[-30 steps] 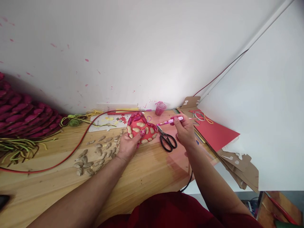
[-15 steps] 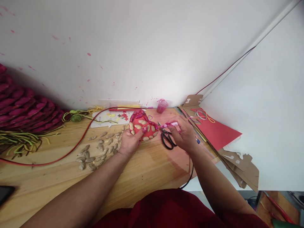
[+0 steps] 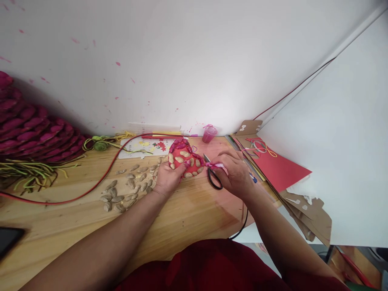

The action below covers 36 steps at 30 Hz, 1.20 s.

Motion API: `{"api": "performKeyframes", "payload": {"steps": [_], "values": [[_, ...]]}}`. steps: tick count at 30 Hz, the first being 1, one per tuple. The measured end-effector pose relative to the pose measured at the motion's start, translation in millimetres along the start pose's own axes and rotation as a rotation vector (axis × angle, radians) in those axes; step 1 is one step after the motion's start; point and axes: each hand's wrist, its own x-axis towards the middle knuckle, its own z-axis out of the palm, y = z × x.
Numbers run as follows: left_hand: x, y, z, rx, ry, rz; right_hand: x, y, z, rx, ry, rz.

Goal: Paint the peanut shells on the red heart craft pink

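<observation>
My left hand (image 3: 169,176) grips the lower left of a red heart-shaped piece (image 3: 178,165) studded with peanuts, its thumb over the front. Along its top and upper right edge the peanuts are coated shiny magenta; the others keep their tan shells. In my right hand (image 3: 237,173) is a slim paintbrush (image 3: 216,165) with a pale, pink-stained handle. Its tip meets the heart's right edge. Black-handled scissors (image 3: 217,186) lie just beneath, partly hidden by that hand. Behind stands a clear cup (image 3: 209,134) of magenta paint.
Loose peanuts (image 3: 117,198) lie on the wooden table (image 3: 157,236) at left. A red cord (image 3: 100,180) crosses there, near green yarn (image 3: 100,146) and a large magenta layered object (image 3: 36,129). Red paper (image 3: 281,167) and cardboard (image 3: 312,214) are at right. A paint-spattered wall (image 3: 169,60) rises behind.
My right hand has lowered slightly and turned, with the brush tip now at the heart's right edge. The whole view has shifted a little; the left hand keeps its hold.
</observation>
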Motion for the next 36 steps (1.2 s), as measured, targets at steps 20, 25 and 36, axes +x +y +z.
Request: {"api": "performKeyframes", "payload": {"steps": [20, 25, 36], "values": [[3.6, -5.2, -2.8, -0.051, 0.006, -0.033, -7.3, 3.8, 0.0, -0.034, 0.065, -0.019], [1.8, -3.0, -1.5, -0.034, 0.032, -0.031, -7.5, 2.4, 1.0, -0.040, 0.038, -0.013], [5.1, -11.8, -7.5, -0.005, 0.037, -0.028, -5.6, -4.1, 5.3, -0.058, 0.041, -0.031]]}}
